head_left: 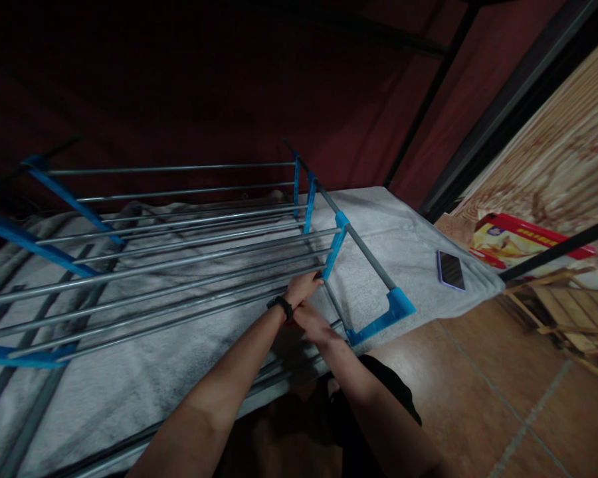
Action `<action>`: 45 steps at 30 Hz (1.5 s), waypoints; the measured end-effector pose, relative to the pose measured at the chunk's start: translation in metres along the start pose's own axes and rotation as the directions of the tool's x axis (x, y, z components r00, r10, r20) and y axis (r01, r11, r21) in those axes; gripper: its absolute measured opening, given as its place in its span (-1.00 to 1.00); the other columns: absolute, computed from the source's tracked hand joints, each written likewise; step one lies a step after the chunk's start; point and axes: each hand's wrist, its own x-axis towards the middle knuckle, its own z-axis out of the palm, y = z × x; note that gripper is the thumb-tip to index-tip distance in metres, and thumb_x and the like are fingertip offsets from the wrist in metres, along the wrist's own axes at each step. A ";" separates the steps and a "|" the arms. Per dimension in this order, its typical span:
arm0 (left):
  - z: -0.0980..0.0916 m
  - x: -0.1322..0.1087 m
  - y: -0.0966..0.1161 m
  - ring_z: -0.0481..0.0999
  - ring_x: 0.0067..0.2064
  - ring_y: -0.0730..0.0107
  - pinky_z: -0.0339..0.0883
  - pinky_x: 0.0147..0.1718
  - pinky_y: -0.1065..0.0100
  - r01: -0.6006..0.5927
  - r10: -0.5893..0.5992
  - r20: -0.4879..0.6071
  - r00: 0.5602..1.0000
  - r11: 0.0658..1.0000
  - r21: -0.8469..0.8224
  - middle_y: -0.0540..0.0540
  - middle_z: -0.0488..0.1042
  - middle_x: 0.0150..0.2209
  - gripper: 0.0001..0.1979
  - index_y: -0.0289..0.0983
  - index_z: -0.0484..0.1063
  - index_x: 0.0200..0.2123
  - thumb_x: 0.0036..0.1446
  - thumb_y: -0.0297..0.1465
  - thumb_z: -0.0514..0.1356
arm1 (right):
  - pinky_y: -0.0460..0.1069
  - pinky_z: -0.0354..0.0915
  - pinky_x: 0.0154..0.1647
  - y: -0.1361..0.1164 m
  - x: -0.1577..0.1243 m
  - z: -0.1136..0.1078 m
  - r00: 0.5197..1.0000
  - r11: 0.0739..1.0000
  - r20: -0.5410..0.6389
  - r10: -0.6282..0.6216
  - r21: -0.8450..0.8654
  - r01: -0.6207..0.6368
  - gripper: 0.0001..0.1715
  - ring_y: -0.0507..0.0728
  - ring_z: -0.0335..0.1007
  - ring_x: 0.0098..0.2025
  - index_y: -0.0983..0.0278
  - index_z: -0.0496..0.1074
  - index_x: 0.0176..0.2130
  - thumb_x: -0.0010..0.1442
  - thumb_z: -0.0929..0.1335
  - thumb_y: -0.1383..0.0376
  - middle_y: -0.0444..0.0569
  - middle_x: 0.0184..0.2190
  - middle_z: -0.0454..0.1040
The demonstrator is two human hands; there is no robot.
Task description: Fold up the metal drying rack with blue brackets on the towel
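A rack of long metal rods (179,265) with blue plastic side pieces (335,245) lies on a grey blanket (408,226) spread over a bed. My left hand (303,287), a black watch on its wrist, is closed round the end of a rod right beside a blue side piece. My right hand (313,325) sits just below it, tucked against my left wrist; its fingers are curled and mostly hidden, low by the rack's lower rods. A blue corner joint (398,305) sticks out to the right of both hands.
A phone (451,270) lies on the blanket's right edge. Beyond it are a red and yellow box (523,242), wooden slats (568,318) and a tiled floor (478,398). Dark bed-frame bars (428,99) rise behind.
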 end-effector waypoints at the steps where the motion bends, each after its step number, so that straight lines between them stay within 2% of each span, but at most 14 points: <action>1: 0.000 0.000 0.000 0.41 0.17 0.16 0.26 0.11 0.25 0.004 -0.004 0.004 1.000 1.000 -0.002 -0.09 0.45 0.14 -0.61 -0.13 0.39 0.14 0.25 -0.29 0.12 | -0.11 0.34 -0.40 -0.003 -0.003 -0.006 0.997 0.989 0.059 0.059 -0.137 -0.051 -0.68 0.04 0.44 -0.46 0.41 0.52 -0.34 0.26 0.22 0.35 -0.07 -0.49 0.53; 3: 0.001 0.001 -0.001 0.42 0.16 0.17 0.27 0.10 0.27 0.011 -0.011 0.013 1.000 1.000 -0.004 -0.07 0.47 0.13 -0.61 -0.11 0.40 0.14 0.25 -0.28 0.12 | -0.04 0.37 -0.24 -0.009 -0.010 -0.022 0.991 0.889 0.065 0.121 -0.451 -0.079 -0.75 0.14 0.53 -0.28 0.36 0.52 -0.32 0.22 0.26 0.38 0.05 -0.35 0.59; 6: 0.002 0.002 -0.003 0.45 0.12 0.19 0.28 0.08 0.29 0.004 -0.004 0.012 1.000 1.000 -0.020 -0.04 0.50 0.09 -0.64 -0.09 0.42 0.11 0.25 -0.28 0.11 | 0.08 0.35 -0.07 -0.019 -0.019 -0.048 0.985 0.623 -0.131 0.114 -0.763 -0.174 -0.71 0.26 0.52 -0.09 0.37 0.50 -0.18 0.26 0.22 0.34 0.22 -0.18 0.57; 8: 0.002 0.003 -0.004 0.46 0.11 0.20 0.28 0.08 0.29 -0.011 0.011 -0.003 1.000 0.999 -0.043 -0.03 0.50 0.09 -0.65 -0.09 0.44 0.08 0.24 -0.30 0.12 | 0.09 0.35 -0.08 -0.023 -0.023 -0.061 0.964 0.493 -0.253 0.086 -0.829 -0.262 -0.64 0.28 0.51 -0.07 0.39 0.45 -0.08 0.29 0.17 0.34 0.26 -0.14 0.54; 10: 0.003 0.004 -0.006 0.46 0.10 0.20 0.28 0.09 0.29 -0.024 0.022 -0.022 1.000 0.997 -0.069 -0.03 0.51 0.08 -0.66 -0.10 0.45 0.07 0.22 -0.31 0.14 | 0.08 0.36 -0.10 -0.022 -0.024 -0.068 0.941 0.470 -0.337 0.027 -0.827 -0.310 -0.60 0.27 0.50 -0.05 0.42 0.38 0.01 0.30 0.13 0.37 0.28 -0.09 0.50; 13: 0.004 0.005 -0.007 0.47 0.07 0.20 0.29 0.08 0.28 -0.048 0.043 -0.049 0.998 0.993 -0.107 -0.05 0.52 0.06 -0.67 -0.12 0.48 0.04 0.20 -0.34 0.17 | 0.07 0.35 -0.06 -0.015 -0.016 -0.069 0.915 0.529 -0.395 -0.083 -0.796 -0.296 -0.48 0.30 0.43 0.04 0.47 0.23 0.18 0.26 0.14 0.40 0.34 0.02 0.41; 15: 0.006 0.007 -0.009 0.48 0.06 0.20 0.29 0.08 0.26 -0.068 0.060 -0.067 0.996 0.989 -0.129 -0.06 0.52 0.05 -0.67 -0.14 0.49 0.02 0.18 -0.36 0.17 | 0.08 0.32 0.02 -0.008 -0.006 -0.067 0.903 0.636 -0.403 -0.151 -0.739 -0.224 -0.35 0.30 0.36 0.11 0.50 0.11 0.27 0.20 0.17 0.42 0.36 0.10 0.35; 18: 0.010 0.010 -0.013 0.48 0.05 0.17 0.31 0.06 0.22 -0.091 0.079 -0.085 0.993 0.986 -0.136 -0.08 0.51 0.07 -0.65 -0.14 0.48 0.04 0.18 -0.40 0.15 | 0.08 0.24 0.13 0.001 0.013 -0.062 0.888 0.849 -0.392 -0.241 -0.528 -0.002 -0.24 0.24 0.32 0.14 0.49 0.09 0.28 0.09 0.17 0.46 0.29 0.11 0.35; 21: 0.012 0.010 -0.014 0.48 0.04 0.15 0.33 0.04 0.20 -0.082 0.069 -0.092 0.993 0.986 -0.144 -0.07 0.50 0.08 -0.63 -0.13 0.47 0.05 0.18 -0.42 0.13 | 0.09 0.20 0.17 0.007 0.028 -0.055 0.857 0.952 -0.431 -0.282 -0.237 0.194 -0.27 0.17 0.33 0.10 0.40 0.22 0.20 0.01 0.15 0.45 0.15 0.04 0.42; 25: 0.009 0.004 -0.010 0.47 0.05 0.17 0.32 0.02 0.26 -0.052 0.040 -0.080 0.996 0.986 -0.158 -0.03 0.54 0.02 -0.67 -0.11 0.51 -0.01 0.17 -0.41 0.14 | 0.08 0.21 0.14 0.015 0.033 -0.051 0.827 0.976 -0.525 -0.201 -0.039 0.213 -0.38 0.16 0.35 0.01 0.31 0.36 0.02 -0.06 0.16 0.38 0.07 -0.05 0.48; 31: 0.003 -0.009 -0.004 0.51 -0.02 0.20 0.33 -0.09 0.34 -0.017 0.013 -0.037 0.999 0.994 -0.111 -0.03 0.57 -0.05 -0.70 -0.10 0.51 -0.02 0.20 -0.35 0.12 | 0.02 0.28 -0.08 0.014 0.037 -0.062 0.870 0.978 -0.485 -0.092 0.122 0.172 -0.56 0.13 0.37 -0.23 0.28 0.42 -0.31 -0.20 0.15 0.30 -0.03 -0.31 0.52; 35: 0.001 -0.011 0.000 0.52 -0.05 0.23 0.30 -0.14 0.38 0.001 -0.004 -0.031 1.000 0.996 -0.092 -0.03 0.58 -0.12 -0.72 -0.10 0.53 -0.05 0.22 -0.34 0.10 | -0.01 0.28 -0.17 0.010 0.037 -0.064 0.865 0.970 -0.493 -0.095 0.148 0.191 -0.69 0.11 0.35 -0.29 0.25 0.37 -0.44 -0.22 0.16 0.27 -0.08 -0.43 0.48; 39: 0.000 -0.012 0.003 0.51 -0.05 0.23 0.28 -0.16 0.39 0.005 -0.008 -0.035 0.999 0.998 -0.063 -0.05 0.58 -0.15 -0.73 -0.10 0.52 -0.06 0.24 -0.33 0.09 | 0.00 0.28 -0.12 0.014 0.034 -0.061 0.862 0.969 -0.488 -0.138 0.112 0.219 -0.66 0.12 0.35 -0.27 0.25 0.40 -0.40 -0.19 0.16 0.28 -0.07 -0.37 0.51; 45: 0.002 -0.011 0.000 0.51 -0.05 0.26 0.27 -0.16 0.40 -0.027 0.024 -0.035 0.999 0.997 -0.069 -0.05 0.57 -0.15 -0.74 -0.13 0.50 -0.07 0.24 -0.36 0.09 | 0.00 0.27 -0.10 0.020 0.031 -0.058 0.863 0.987 -0.481 -0.152 -0.026 0.159 -0.54 0.14 0.37 -0.22 0.26 0.46 -0.21 -0.09 0.17 0.32 -0.03 -0.27 0.54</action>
